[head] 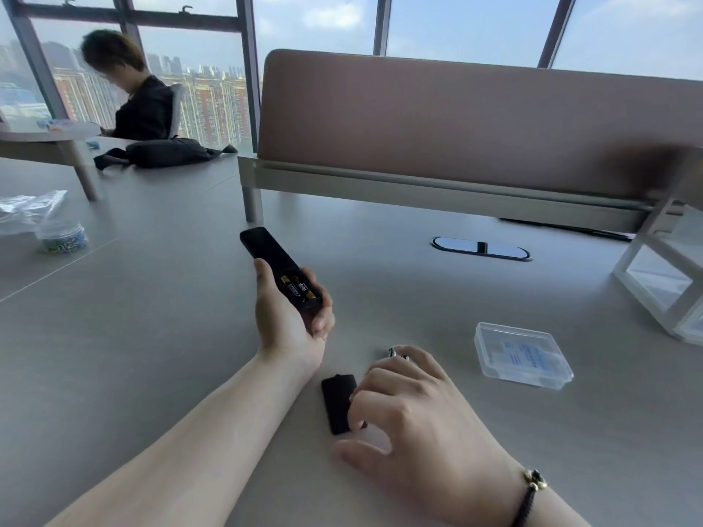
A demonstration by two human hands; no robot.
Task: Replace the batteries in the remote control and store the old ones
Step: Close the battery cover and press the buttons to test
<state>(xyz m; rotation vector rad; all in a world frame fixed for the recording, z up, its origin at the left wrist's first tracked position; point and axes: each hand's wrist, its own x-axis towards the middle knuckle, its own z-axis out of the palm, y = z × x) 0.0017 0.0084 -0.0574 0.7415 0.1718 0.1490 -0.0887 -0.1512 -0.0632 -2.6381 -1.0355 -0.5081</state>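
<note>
My left hand (293, 321) holds a black remote control (266, 252) above the table, back side up. Its battery compartment is uncovered and two black-and-gold batteries (298, 287) lie inside. The black battery cover (336, 403) lies flat on the table near me. My right hand (411, 416) hovers low over the cover's right edge with curled fingertips touching it and the thumb apart from it. Small silver-ended batteries (397, 352) peek out on the table just beyond my right fingers. A clear plastic case (521, 353) with its lid shut sits to the right.
A pink-brown desk divider (456, 119) stands across the table behind a cable port (481, 248). A white frame organiser (669, 283) is at the right edge. A clear tub with small bits (62, 235) and plastic wrap lie far left. Another person (133, 97) sits at the back left.
</note>
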